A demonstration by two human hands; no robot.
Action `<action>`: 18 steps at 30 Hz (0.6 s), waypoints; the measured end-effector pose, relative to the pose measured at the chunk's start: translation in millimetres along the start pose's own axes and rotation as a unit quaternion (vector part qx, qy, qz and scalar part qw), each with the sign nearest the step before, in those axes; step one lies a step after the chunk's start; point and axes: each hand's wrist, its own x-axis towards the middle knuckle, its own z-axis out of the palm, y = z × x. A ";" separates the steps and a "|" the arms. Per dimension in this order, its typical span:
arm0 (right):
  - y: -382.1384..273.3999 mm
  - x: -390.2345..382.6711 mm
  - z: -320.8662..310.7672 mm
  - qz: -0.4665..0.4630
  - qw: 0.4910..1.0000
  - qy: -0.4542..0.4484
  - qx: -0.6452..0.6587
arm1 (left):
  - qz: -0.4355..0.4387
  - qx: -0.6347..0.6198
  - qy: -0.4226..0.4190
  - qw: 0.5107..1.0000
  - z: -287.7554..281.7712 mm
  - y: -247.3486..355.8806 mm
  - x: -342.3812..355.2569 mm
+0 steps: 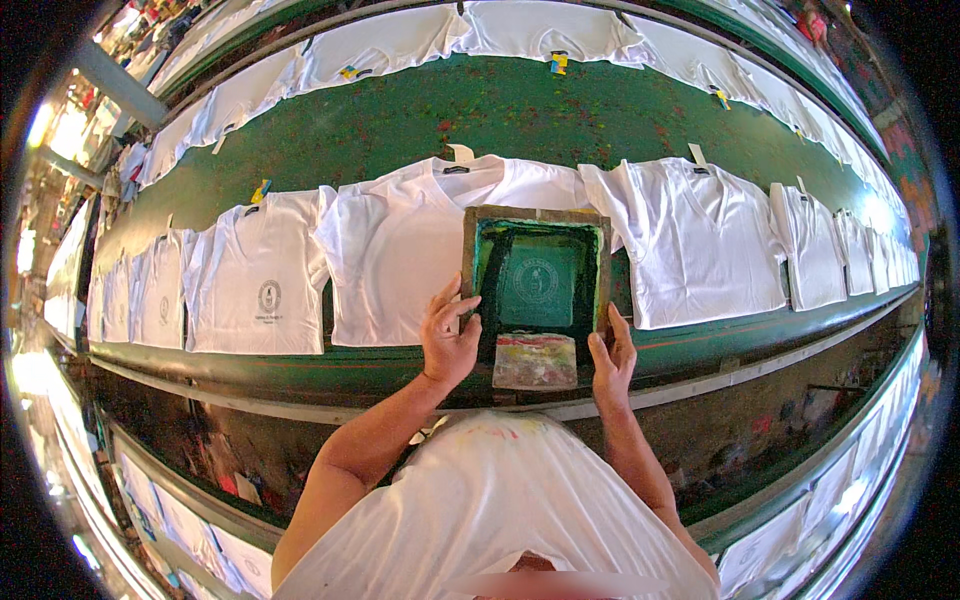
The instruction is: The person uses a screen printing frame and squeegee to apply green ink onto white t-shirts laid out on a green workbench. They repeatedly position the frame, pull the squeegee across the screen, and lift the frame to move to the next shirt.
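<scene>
A screen-printing frame [535, 215] with a dark green mesh and a faint round emblem rests over the white T-shirt [385, 260] in the middle. My left hand [448, 330] grips the frame's left side and my right hand [612, 350] its right side. A paint-smeared flap or strip [533, 362] is at the frame's near end. To the left, a white T-shirt [255, 270] bears a dark round print; to the right, another [705, 250] shows no visible print.
A long green sloped board [520, 115] carries rows of white T-shirts, with small yellow-blue tags [559, 63] along the far row. A rail [730, 372] runs along the near edge. More boards with shirts [800, 490] lie behind me, and a grey post [115, 85] stands upper left.
</scene>
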 end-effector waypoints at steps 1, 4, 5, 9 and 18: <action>1.3 7.0 3.3 0.001 1.000 -0.006 -0.002 | -0.024 -0.041 0.012 0.999 2.4 -2.3 3.5; 6.3 24.5 9.4 0.000 0.999 -0.027 -0.025 | -0.003 -0.015 0.025 1.000 4.6 -8.6 9.0; 8.1 28.8 10.9 -0.006 0.999 -0.032 -0.032 | -0.008 -0.017 0.025 1.000 4.8 -10.4 9.9; 14.0 36.2 14.6 0.011 0.998 -0.037 -0.039 | -0.016 -0.029 0.032 0.999 6.8 -17.8 12.9; 15.0 41.6 19.2 -0.007 0.992 -0.050 -0.113 | -0.064 -0.057 0.032 0.996 11.8 -26.5 13.4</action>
